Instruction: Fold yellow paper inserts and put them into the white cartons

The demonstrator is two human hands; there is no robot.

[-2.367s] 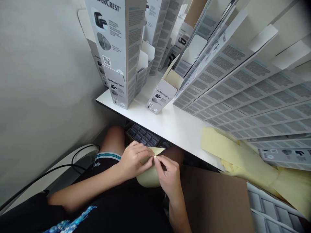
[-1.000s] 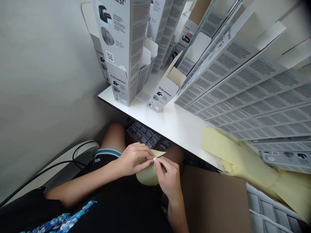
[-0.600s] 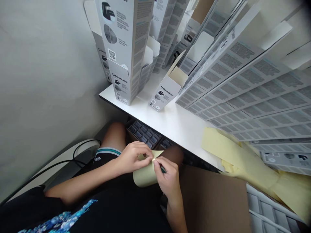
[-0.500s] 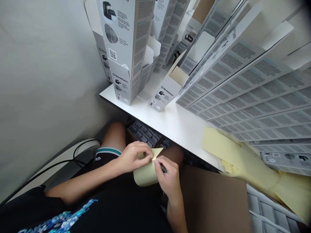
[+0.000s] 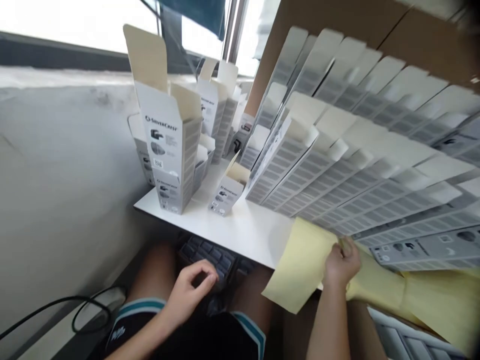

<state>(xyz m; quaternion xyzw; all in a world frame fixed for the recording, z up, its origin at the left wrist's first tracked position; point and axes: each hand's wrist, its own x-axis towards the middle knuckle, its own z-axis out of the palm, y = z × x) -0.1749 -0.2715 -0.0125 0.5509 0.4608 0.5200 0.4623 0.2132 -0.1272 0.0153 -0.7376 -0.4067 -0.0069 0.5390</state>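
Observation:
My right hand [image 5: 341, 262] is closed on a yellow paper sheet [image 5: 298, 262] at the table's right front edge. The sheet hangs over that edge towards my lap. Crumpled yellow paper [image 5: 382, 275] lies just beyond the hand. My left hand [image 5: 193, 290] hovers above my lap with thumb and fingertips pinched together; what they hold, if anything, is too small to make out. Nearest on the white table [image 5: 240, 227] stands a short open SilverCrest box [image 5: 228, 192]. A taller open SilverCrest box [image 5: 165, 135] rises behind it to the left.
Rows of open grey-white boxes [image 5: 318, 170] fill the table's right side. Under the table edge sits a carton of small dark packs [image 5: 210, 255]. A black cable [image 5: 90, 300] loops at my left, beside the wall [image 5: 67, 190]. White flat pieces [image 5: 397, 335] lie at lower right.
My hands have parted. The right hand moved right and forward to the table's edge with yellow paper, while the left stayed over my lap, without the sheet. The view has tilted up.

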